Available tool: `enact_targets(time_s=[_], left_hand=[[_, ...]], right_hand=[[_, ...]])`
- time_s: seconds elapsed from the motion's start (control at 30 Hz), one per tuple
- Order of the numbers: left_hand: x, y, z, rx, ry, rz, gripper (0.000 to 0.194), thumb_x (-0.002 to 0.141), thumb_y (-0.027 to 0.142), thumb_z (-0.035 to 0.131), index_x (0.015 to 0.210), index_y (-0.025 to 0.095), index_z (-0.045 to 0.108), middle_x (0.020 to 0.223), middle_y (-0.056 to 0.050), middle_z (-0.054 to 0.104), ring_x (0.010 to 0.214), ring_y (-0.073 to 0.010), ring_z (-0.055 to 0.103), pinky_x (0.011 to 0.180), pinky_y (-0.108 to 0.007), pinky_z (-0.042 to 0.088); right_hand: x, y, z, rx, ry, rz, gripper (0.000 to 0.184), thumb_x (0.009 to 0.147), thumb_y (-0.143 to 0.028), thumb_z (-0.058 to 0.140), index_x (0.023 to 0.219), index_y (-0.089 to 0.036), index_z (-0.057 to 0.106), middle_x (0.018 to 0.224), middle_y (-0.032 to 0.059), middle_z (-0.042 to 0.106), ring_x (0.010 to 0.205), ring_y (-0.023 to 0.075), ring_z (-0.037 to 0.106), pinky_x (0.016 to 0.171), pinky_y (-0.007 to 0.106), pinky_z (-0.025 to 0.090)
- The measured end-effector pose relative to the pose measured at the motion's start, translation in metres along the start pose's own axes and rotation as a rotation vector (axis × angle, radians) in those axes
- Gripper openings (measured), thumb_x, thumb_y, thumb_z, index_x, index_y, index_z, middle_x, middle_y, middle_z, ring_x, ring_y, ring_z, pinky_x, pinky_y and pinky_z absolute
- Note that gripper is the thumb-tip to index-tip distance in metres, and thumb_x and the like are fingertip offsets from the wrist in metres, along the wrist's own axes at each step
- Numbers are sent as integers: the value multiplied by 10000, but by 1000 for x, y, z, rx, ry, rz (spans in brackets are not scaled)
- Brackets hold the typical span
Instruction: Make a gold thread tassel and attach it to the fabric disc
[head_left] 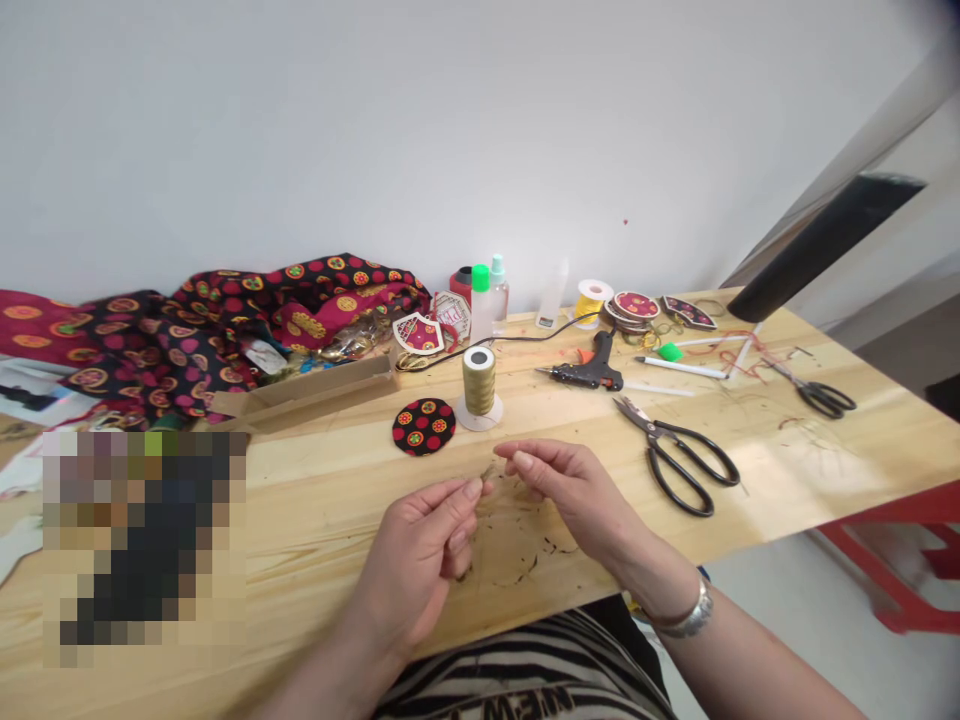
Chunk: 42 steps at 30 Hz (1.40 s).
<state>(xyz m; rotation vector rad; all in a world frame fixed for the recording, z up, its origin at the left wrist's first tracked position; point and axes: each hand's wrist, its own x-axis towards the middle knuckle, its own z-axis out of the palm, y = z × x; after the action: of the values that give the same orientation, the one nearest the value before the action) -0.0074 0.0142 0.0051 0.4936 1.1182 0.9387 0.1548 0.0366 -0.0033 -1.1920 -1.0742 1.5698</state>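
Observation:
My left hand point(424, 550) and my right hand point(559, 485) meet over the wooden table point(315, 520), fingertips pinched close together on a thin golden thread point(489, 472). Both hands are closed in a pinch. Just beyond them stands a spool of gold thread point(478, 385), upright on its white base. A round patch of black fabric with red and yellow dots point(424, 426) lies to the left of the spool. Short thread scraps lie on the table under my hands.
Large black scissors point(679, 455) lie right of my hands; smaller scissors point(817, 392) farther right. A black glue gun point(589, 372), glue bottles point(487, 295), a yellow reel point(592, 298), patterned cloth point(225, 320) and a cardboard box point(315, 388) sit behind. A blurred patch covers the left.

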Motion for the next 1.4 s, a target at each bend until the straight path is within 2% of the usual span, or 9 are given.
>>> enact_targets(time_s=[0.23,0.6,0.83,0.93,1.07,1.13,1.2,1.27,1.4], left_hand=[[1,2,0,-54,30,7,240,649,313,781,762,112,718,437,101,312,421,-26,216,387,-154,175],[-1,0,2,-52,15,16,220,642,306,787,729,119,708,433,102,314,420,-27,216,385,-156,171],[0,-1,0,4,-2,48,224,680,330,753,760,124,714,452,73,414,404,-21,225,385,-165,155],[-1,0,0,69,31,103,261,684,345,743,808,117,728,511,40,496,409,-23,232,382,-173,153],[-3,4,-1,122,67,129,320,699,380,721,839,93,739,415,106,259,413,-41,183,394,-179,148],[-3,5,-1,132,79,137,351,713,392,707,891,91,736,413,113,220,416,-44,172,401,-180,139],[-4,5,-1,130,74,133,351,725,391,697,909,94,732,410,111,226,417,-45,171,404,-182,141],[-4,4,0,115,52,117,313,721,378,704,867,104,734,409,107,238,418,-46,170,403,-185,148],[-6,4,3,78,8,109,229,687,358,737,669,134,696,428,96,267,425,-45,166,393,-185,144]], right_hand=[[-6,4,-9,-114,-90,-4,236,729,-355,695,877,-180,751,816,21,688,750,135,579,727,274,434],[-4,7,4,-76,-57,-4,180,624,-285,759,745,-156,723,739,21,708,684,141,601,689,279,469],[-9,0,5,-250,-63,-208,127,725,-223,691,624,-159,648,580,-35,561,563,94,481,568,230,408],[-16,-10,3,-351,-139,-328,106,774,-209,670,675,-172,667,654,-20,573,621,103,520,610,233,434],[-29,-31,1,-529,-388,-415,101,825,-178,626,744,-200,682,763,0,610,758,123,576,728,251,473],[-34,-40,2,-589,-563,-452,94,829,-174,623,762,-199,684,803,5,610,795,121,583,767,239,480],[-36,-43,4,-636,-647,-489,81,829,-175,624,777,-193,684,835,10,601,824,119,584,795,228,478],[-33,-40,6,-684,-586,-540,86,838,-173,612,793,-197,681,847,14,599,849,128,577,808,239,473],[-22,-26,10,-772,-267,-668,125,869,-172,562,804,-190,667,792,29,586,803,152,548,725,273,463]])
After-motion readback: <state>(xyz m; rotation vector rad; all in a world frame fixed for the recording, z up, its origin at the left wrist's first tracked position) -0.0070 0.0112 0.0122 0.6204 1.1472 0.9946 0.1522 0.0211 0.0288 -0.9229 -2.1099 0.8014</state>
